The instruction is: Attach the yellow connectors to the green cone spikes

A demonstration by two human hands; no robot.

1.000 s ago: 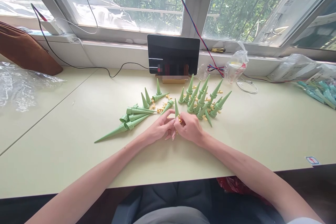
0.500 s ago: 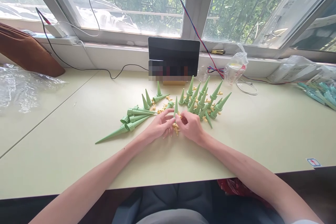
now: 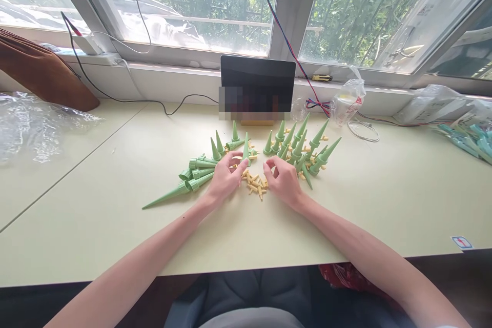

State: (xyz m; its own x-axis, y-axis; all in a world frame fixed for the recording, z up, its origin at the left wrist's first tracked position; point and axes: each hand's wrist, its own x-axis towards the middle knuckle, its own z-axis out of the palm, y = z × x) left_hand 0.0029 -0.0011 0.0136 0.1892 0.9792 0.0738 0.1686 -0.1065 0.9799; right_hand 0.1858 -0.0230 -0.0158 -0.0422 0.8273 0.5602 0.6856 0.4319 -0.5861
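Note:
My left hand (image 3: 225, 178) pinches the base of a green plastic cone (image 3: 246, 146), which stands upright just past its fingertips. A few centimetres to the right, my right hand (image 3: 283, 180) rests on the table with its fingers loosely bent and apart, and I see nothing in them. Between the two hands lies a small heap of yellow plastic pieces (image 3: 255, 185). A cluster of upright green cones (image 3: 300, 146) stands behind my right hand. Longer green spikes (image 3: 180, 188) lie flat to the left of my left hand.
A dark tablet (image 3: 257, 84) leans against the window sill behind the cones. Crumpled clear plastic (image 3: 34, 125) lies at far left, a brown bag (image 3: 42, 74) behind it. A plastic bag (image 3: 348, 97), cables and teal parts (image 3: 471, 138) sit at right.
My hands were joined around one green cone and have now parted. The left hand carried the cone up and left, uncovering the heap of yellow pieces between them.

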